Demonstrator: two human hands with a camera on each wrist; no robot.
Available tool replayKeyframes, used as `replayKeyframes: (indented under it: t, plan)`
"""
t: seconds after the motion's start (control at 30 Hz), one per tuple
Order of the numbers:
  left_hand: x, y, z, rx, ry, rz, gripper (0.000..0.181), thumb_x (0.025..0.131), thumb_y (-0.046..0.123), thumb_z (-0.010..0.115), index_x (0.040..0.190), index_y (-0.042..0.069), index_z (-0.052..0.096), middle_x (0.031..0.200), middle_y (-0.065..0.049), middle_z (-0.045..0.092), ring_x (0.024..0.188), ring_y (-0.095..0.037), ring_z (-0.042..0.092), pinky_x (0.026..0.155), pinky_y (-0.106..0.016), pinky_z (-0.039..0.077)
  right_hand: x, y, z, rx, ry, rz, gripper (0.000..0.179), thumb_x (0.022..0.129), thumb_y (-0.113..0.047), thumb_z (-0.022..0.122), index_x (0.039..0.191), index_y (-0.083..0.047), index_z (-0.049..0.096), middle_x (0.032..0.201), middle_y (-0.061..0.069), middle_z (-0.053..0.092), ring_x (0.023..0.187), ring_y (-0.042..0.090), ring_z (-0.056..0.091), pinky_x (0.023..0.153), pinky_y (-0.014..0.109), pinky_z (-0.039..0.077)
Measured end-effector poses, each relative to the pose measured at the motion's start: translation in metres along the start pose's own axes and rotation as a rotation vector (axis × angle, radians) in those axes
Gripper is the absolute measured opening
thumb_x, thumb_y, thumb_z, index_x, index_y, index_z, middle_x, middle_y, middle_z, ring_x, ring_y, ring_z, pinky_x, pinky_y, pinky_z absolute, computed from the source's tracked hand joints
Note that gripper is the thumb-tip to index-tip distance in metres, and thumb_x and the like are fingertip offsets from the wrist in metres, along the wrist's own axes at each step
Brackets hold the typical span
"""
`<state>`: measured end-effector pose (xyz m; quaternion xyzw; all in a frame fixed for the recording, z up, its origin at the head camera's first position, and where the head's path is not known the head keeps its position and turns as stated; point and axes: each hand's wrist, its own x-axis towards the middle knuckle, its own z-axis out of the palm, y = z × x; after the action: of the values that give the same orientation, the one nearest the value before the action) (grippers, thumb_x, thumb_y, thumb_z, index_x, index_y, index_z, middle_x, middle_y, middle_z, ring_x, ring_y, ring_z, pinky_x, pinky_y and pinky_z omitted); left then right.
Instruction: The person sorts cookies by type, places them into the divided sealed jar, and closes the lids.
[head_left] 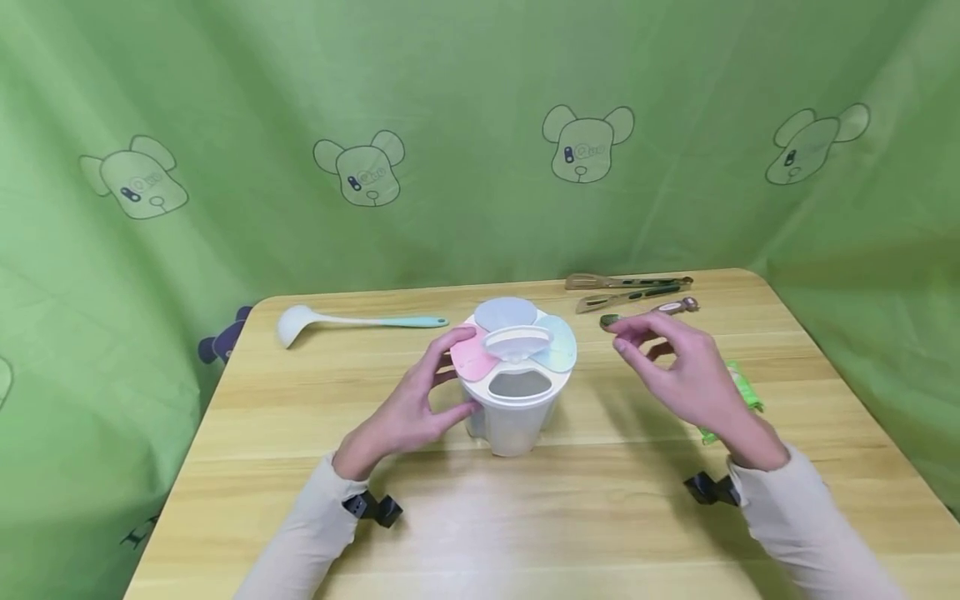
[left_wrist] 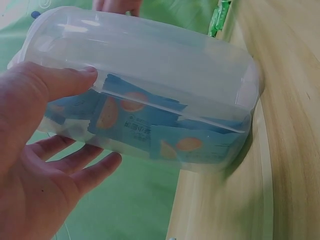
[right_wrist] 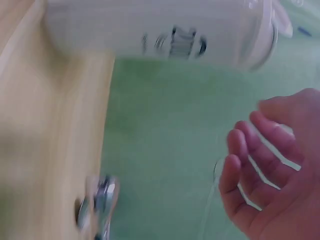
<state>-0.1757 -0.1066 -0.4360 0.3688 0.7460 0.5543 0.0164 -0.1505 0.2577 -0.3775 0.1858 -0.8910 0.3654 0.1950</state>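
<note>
A translucent container (head_left: 513, 429) stands upright on the table, under a white lid with pink, blue-grey and pale green flaps and a handle. One front opening (head_left: 520, 384) in the lid is uncovered. My left hand (head_left: 412, 408) grips the container's left side near the lid, thumb in front and fingers around the far side. Through the wall, the left wrist view shows several blue packets (left_wrist: 135, 112) with orange pictures. To the right of the container, my right hand (head_left: 678, 367) hovers with fingers loosely bent and nothing between them, as the right wrist view (right_wrist: 275, 155) shows.
A white ladle (head_left: 296, 323) with a turquoise handle lies at the back left. Brown tongs (head_left: 630, 292) lie at the back right, near a brown-handled utensil (head_left: 677, 306) partly hidden by my right hand. A green wrapper (head_left: 742, 387) lies beyond my right wrist. Green curtain (head_left: 480, 225) hangs behind the table.
</note>
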Motion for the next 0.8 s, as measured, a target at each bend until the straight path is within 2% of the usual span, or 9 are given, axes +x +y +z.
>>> replayKeyframes:
  t: [0.3, 0.37, 0.5, 0.57, 0.67, 0.8]
  plan:
    - [0.0, -0.003, 0.001, 0.015, 0.003, 0.009, 0.102, 0.089, -0.01, 0.081, 0.17, 0.018, 0.027, 0.178, -0.01, 0.032, 0.151, -0.037, 0.053, 0.122, -0.043, 0.055, -0.024, 0.062, -0.027, -0.118, -0.139, 0.17, 0.021, 0.102, -0.002, 0.072, 0.122, -0.004, 0.075, 0.103, 0.014, 0.078, 0.086, -0.007, 0.063, 0.071, 0.011, 0.059]
    - [0.0, -0.003, 0.001, 0.016, 0.0, 0.006, 0.102, 0.089, -0.01, 0.081, 0.17, 0.018, 0.026, 0.178, -0.009, 0.032, 0.151, -0.036, 0.053, 0.122, -0.042, 0.054, -0.03, 0.073, -0.031, -0.147, -0.148, 0.181, 0.02, 0.101, -0.001, 0.071, 0.121, -0.003, 0.076, 0.102, 0.015, 0.079, 0.085, -0.003, 0.064, 0.069, 0.013, 0.058]
    - [0.0, -0.004, 0.002, 0.02, 0.002, 0.009, 0.1, 0.09, -0.01, 0.08, 0.17, 0.016, 0.026, 0.178, -0.012, 0.032, 0.15, -0.039, 0.053, 0.121, -0.045, 0.055, -0.04, 0.09, -0.037, -0.214, -0.183, 0.202, 0.019, 0.1, 0.0, 0.071, 0.119, 0.0, 0.077, 0.1, 0.016, 0.08, 0.087, 0.014, 0.071, 0.067, 0.02, 0.054]
    - [0.0, -0.004, 0.002, 0.02, 0.005, 0.01, 0.099, 0.09, -0.01, 0.08, 0.17, 0.016, 0.027, 0.178, -0.013, 0.032, 0.15, -0.04, 0.054, 0.121, -0.046, 0.056, -0.043, 0.097, -0.04, -0.252, -0.218, 0.219, 0.02, 0.099, 0.0, 0.073, 0.119, 0.001, 0.076, 0.1, 0.016, 0.079, 0.088, 0.024, 0.072, 0.07, 0.027, 0.057]
    - [0.0, -0.003, 0.002, 0.017, 0.008, 0.006, 0.099, 0.09, -0.01, 0.08, 0.169, 0.016, 0.028, 0.178, -0.013, 0.032, 0.149, -0.04, 0.054, 0.12, -0.046, 0.056, -0.047, 0.104, -0.043, -0.284, -0.288, 0.243, 0.024, 0.098, -0.001, 0.074, 0.121, 0.005, 0.075, 0.103, 0.021, 0.079, 0.092, 0.037, 0.074, 0.077, 0.046, 0.064]
    - [0.0, -0.003, 0.002, 0.012, 0.007, -0.001, 0.099, 0.089, -0.01, 0.081, 0.169, 0.017, 0.028, 0.178, -0.011, 0.032, 0.148, -0.038, 0.054, 0.121, -0.044, 0.056, -0.053, 0.111, -0.046, -0.312, -0.398, 0.306, 0.035, 0.098, -0.008, 0.077, 0.128, 0.008, 0.071, 0.117, 0.031, 0.075, 0.105, 0.051, 0.071, 0.089, 0.069, 0.06]
